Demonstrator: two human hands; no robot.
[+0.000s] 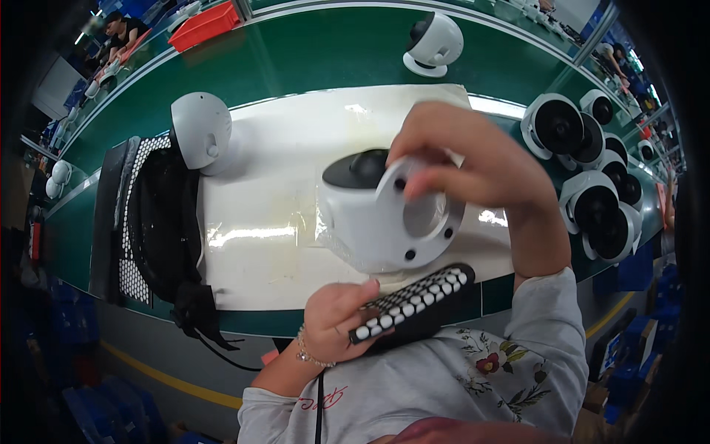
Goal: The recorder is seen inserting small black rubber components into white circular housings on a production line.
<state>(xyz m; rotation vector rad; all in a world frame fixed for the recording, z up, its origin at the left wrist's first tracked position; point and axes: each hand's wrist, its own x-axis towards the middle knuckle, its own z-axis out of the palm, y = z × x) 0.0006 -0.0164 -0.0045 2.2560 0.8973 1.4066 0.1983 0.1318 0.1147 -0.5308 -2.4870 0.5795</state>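
On the white mat lies a white round-bodied device (360, 226) with a black dome, tipped so its ring-shaped base (429, 248) faces me. Small black round pads sit on that ring. My right hand (462, 159) is over the ring's upper part, its fingers curled and thumb bent in beside a black pad; the fingertips are slightly blurred and what they pinch cannot be made out. Closer to my body, my left hand (336, 318) grips a black sheet of white round dots (414, 303), held tilted just below the device.
Another white device (201, 132) stands at the left, beside a black bag (170, 229) and a dotted sheet (137, 274). One more device (436, 44) is at the back. Several cluster at the right (595, 211). A red bin (205, 28) sits far left; people work beyond.
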